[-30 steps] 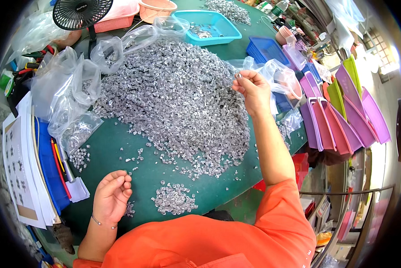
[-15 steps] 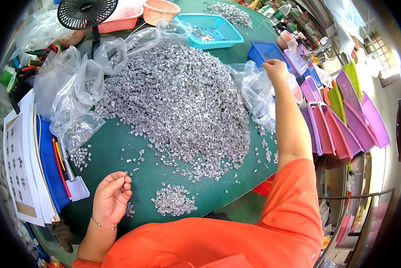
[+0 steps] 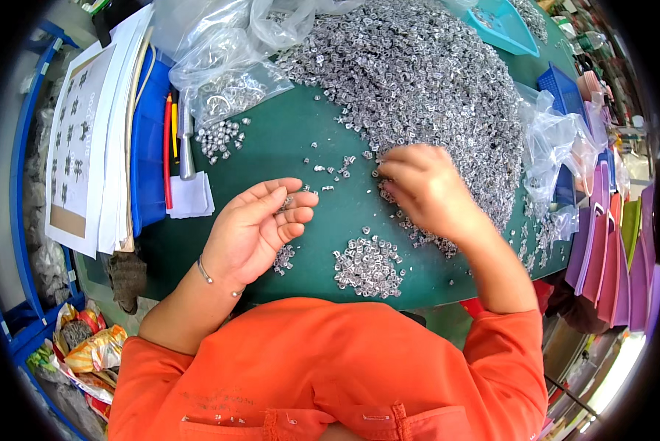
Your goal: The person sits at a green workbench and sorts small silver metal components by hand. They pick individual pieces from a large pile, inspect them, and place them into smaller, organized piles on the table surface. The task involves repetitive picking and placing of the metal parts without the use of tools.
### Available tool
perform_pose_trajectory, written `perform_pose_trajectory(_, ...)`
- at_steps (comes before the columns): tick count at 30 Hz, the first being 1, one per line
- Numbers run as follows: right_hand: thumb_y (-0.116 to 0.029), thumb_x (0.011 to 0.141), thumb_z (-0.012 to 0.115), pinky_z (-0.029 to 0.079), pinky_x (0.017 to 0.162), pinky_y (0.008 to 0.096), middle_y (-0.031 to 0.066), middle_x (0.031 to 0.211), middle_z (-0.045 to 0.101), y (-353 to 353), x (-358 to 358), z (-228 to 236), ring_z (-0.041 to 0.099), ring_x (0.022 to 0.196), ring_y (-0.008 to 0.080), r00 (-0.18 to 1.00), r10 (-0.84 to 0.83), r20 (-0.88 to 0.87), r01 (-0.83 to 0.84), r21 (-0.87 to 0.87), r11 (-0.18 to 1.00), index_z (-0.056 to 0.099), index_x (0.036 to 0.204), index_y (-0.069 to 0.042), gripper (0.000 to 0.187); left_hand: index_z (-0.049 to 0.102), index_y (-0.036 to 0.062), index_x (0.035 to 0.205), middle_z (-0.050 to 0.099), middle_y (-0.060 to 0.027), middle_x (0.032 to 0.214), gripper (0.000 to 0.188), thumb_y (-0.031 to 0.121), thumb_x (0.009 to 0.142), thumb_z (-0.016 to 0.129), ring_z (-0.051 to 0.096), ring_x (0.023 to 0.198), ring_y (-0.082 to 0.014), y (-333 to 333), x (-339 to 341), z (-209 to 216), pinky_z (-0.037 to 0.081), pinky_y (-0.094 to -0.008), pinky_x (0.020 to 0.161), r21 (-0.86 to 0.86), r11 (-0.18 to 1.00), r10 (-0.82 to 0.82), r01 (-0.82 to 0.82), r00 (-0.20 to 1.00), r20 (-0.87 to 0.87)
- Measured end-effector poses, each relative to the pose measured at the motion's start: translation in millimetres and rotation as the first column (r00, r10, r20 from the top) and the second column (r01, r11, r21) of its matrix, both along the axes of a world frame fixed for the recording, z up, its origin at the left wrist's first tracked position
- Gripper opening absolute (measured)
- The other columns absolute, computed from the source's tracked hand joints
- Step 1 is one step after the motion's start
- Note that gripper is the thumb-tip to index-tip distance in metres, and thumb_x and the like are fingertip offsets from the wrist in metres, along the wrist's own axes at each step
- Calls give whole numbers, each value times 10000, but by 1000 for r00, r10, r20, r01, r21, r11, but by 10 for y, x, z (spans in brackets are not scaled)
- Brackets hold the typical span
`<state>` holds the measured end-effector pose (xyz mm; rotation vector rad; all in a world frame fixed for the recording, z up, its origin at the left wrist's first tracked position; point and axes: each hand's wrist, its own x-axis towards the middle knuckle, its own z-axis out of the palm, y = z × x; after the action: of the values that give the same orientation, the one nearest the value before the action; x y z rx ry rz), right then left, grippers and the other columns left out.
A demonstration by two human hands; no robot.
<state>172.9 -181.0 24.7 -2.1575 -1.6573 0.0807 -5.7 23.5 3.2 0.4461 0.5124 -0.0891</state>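
Observation:
A large heap of small clear plastic pieces [image 3: 447, 88] covers the far middle and right of a green table [image 3: 308, 140]. My left hand [image 3: 249, 228], palm turned up and fingers curled, pinches a small clear plastic piece [image 3: 286, 203] near the thumb tip. At the heap's near edge is my right hand [image 3: 429, 191], slightly blurred, its fingers bent together; whatever is between them is hidden. Loose pieces [image 3: 336, 169] lie between the two hands. Closer to me sits a small separate pile of clear pieces [image 3: 368, 266], and another little cluster [image 3: 283, 259] lies beside my left hand.
At left are a blue tray [image 3: 147, 147], paper sheets [image 3: 87, 140], red and yellow pens [image 3: 169, 151] and a small group of rounder pieces [image 3: 219, 140]. Clear bags [image 3: 230, 92] lie behind. To the right are another plastic bag [image 3: 554, 151], a blue basket [image 3: 563, 92] and pink-purple bins [image 3: 609, 257].
My right hand has come back from beside the blue basket to the heap's near edge. My left hand has moved forward and its fingers have loosened somewhat. The view has tilted down and left.

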Motion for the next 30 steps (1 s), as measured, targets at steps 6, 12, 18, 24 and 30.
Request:
perform_pose_trajectory(6,-49,696,644,406,701,374,51,814,554,297,-105,-305,520,789,252,985,-172,12,169,142,975,631,841,-58,146,524,-34,1079,620,-160,973,211,81,924,439,626,824,-174,-48,0,-29,524,-268,713,-5,1000,11,-11,1000,-8)
perform_pose_trajectory(12,-57,695,644,390,706,345,45,805,555,246,-222,-180,517,810,241,990,-142,7,142,-12,990,643,815,-71,121,525,-38,1079,618,-153,962,207,62,922,433,623,807,-159,-48,-30,-29,528,-251,693,-6,1000,-6,6,1000,-8)
perform_pose_trajectory(18,7,708,625,447,663,389,114,768,574,111,-127,-136,559,744,305,931,-334,-144,356,171,919,613,795,-23,93,522,-45,1077,616,-162,980,207,58,919,435,626,815,-165,-25,-19,-50,530,-253,701,1,1000,-3,3,1000,-18)
perform_pose_trajectory(24,-29,682,661,440,699,381,98,801,560,233,-345,-245,538,766,295,975,-218,-40,220,86,972,612,836,-18,162,518,-44,1086,615,-169,1000,211,54,913,445,627,830,-173,-59,27,-88,528,-255,704,-15,1000,-23,23,999,-27)
perform_pose_trajectory(30,9,805,617,476,638,239,28,809,608,162,-380,-259,580,706,104,441,-262,-858,492,-13,870,621,924,4,120,523,-43,1083,620,-154,967,210,46,906,456,623,830,-169,-29,-13,-43,523,-256,707,9,1000,-3,3,999,-49)
